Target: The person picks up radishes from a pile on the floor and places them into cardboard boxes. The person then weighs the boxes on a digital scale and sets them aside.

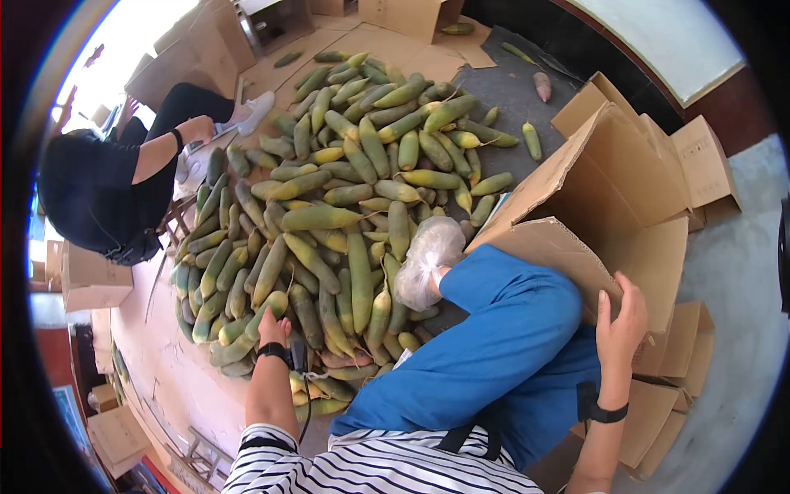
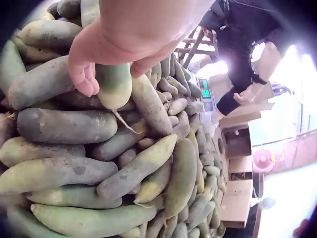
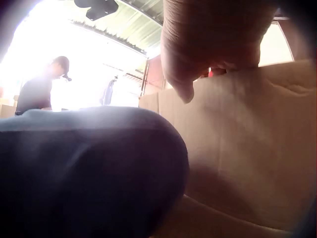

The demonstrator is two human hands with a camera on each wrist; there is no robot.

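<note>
My left hand [image 1: 273,329] is at the near left side of a large heap of green radishes [image 1: 362,272]. Its thumb and fingers grip one green radish [image 2: 115,89], whose pale end and thin root point out below the fingers in the left wrist view. Other radishes lie close around it. My right hand [image 1: 623,325] holds the rim of an open cardboard box [image 1: 547,247], thumb on the outer side and fingers over the edge. In the right wrist view the thumb lies against the brown cardboard wall [image 3: 237,134], while the fingertips are hidden behind it.
A clear plastic bag [image 1: 432,255] covers my foot beside the heap. Another person [image 1: 107,189] in dark clothes sits at the left. More cardboard boxes [image 1: 704,165] stand on the right. A scale with a lit green display [image 2: 204,89] stands beyond the heap.
</note>
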